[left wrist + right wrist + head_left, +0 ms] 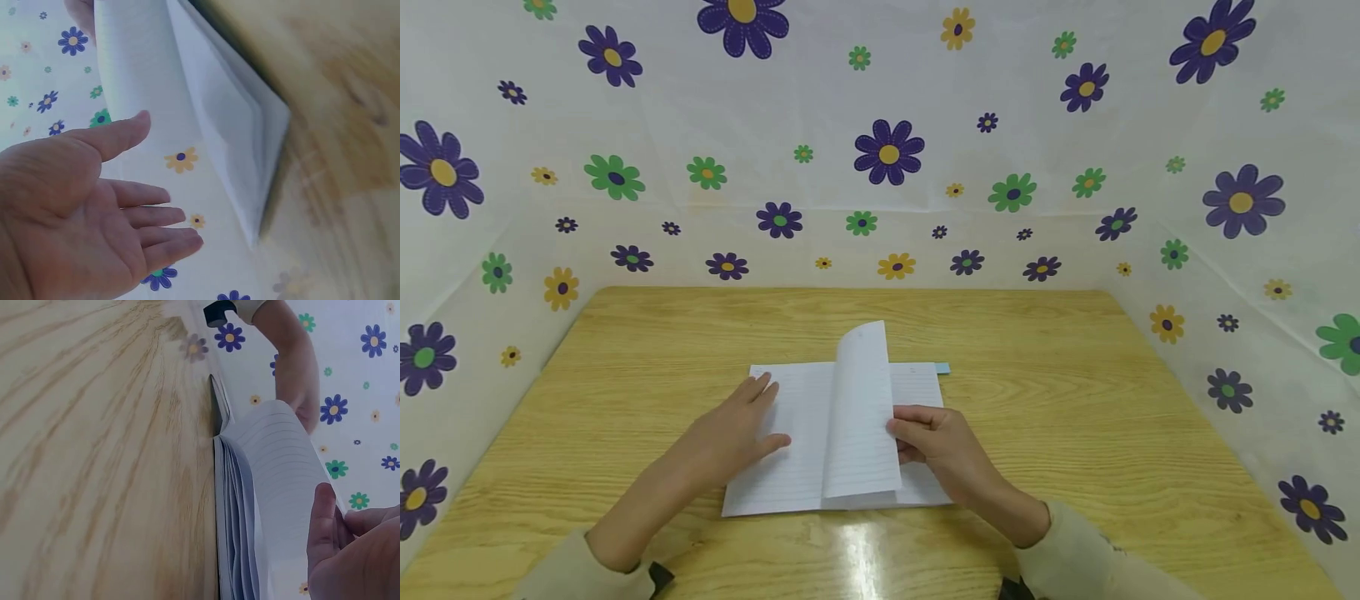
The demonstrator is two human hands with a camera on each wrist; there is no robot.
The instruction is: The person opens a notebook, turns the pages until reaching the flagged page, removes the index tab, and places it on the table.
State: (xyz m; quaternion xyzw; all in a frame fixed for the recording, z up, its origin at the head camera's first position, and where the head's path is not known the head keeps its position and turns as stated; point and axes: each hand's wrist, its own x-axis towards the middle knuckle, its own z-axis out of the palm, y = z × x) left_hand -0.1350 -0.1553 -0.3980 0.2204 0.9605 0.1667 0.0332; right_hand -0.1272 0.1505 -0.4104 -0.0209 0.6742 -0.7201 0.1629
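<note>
An open lined notebook (790,467) lies on the wooden table, one of its pages (861,417) standing up and curving near the spine. At that page's outer edge, my right hand (946,450) pinches the paper between thumb and fingers; the right wrist view shows the same right hand (353,550) at the lifted page's edge (281,469). Over the left page is my left hand (737,429), fingers extended and thumb apart. In the left wrist view the left hand (106,225) has straight, loosely spread fingers and an empty palm.
A light blue tab (942,368) sticks out at the notebook's top right corner. The wooden table (1060,375) extends around the notebook. A white cloth (820,108) printed with flowers walls the back and both sides. Dark straps (1017,588) show near the sleeves.
</note>
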